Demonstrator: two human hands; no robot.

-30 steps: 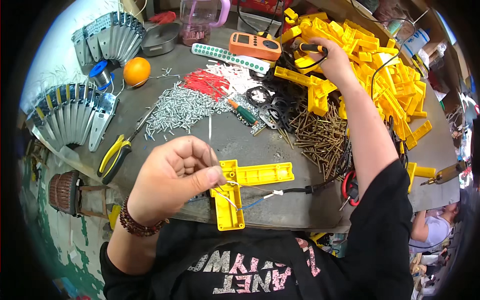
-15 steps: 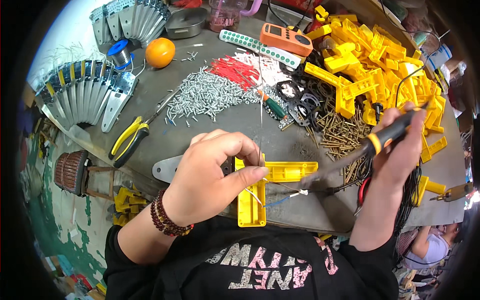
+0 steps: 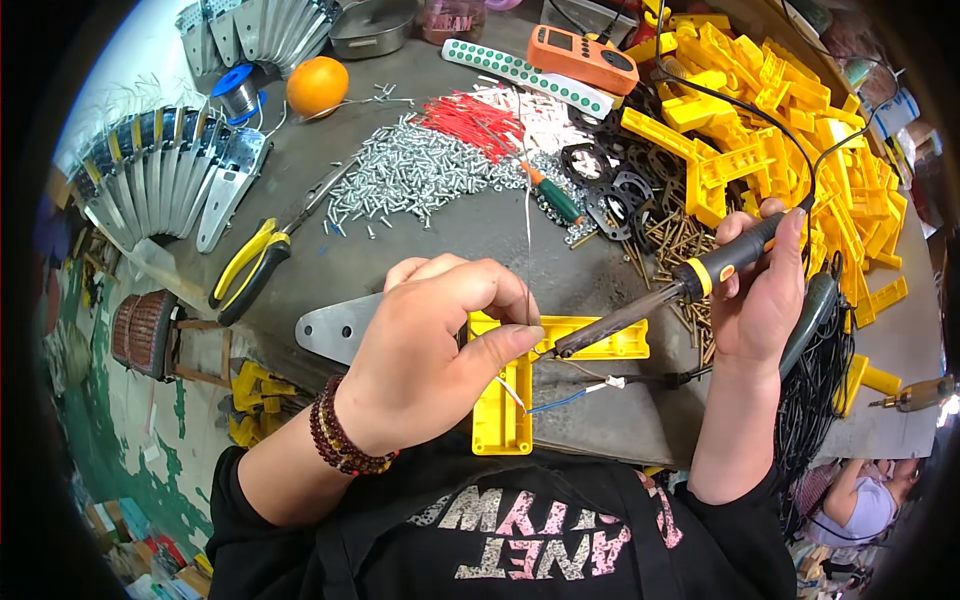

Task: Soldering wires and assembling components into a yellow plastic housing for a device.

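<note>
My left hand [image 3: 440, 330], with a beaded bracelet on its wrist, pinches a thin strand of solder wire [image 3: 528, 220] over a yellow T-shaped plastic housing [image 3: 502, 425]. In my right hand [image 3: 755, 300] is a soldering iron [image 3: 735, 258] with a black handle and an orange ring. Its dark shaft slants down to the left, and the tip reaches close to my left fingertips; whether it touches anything is hidden. White and blue wires [image 3: 556, 403] lie at the housing, joined to a black cable. A grey metal blade [image 3: 325, 332] extends left from under my left hand.
Beyond my hands lie silver screws [image 3: 405, 180], red sleeves [image 3: 475, 125], brass screws [image 3: 690, 325] and black rings. Yellow housings [image 3: 770, 120] are heaped at the right. Yellow-black pliers [image 3: 255, 265], a solder spool [image 3: 237, 97], an orange meter [image 3: 580, 60] and black cables [image 3: 815, 390] surround the work.
My right hand has brought the soldering iron down and left, its tip now by my left fingertips. My left hand keeps its pinch, nearly still. The view has shifted slightly.
</note>
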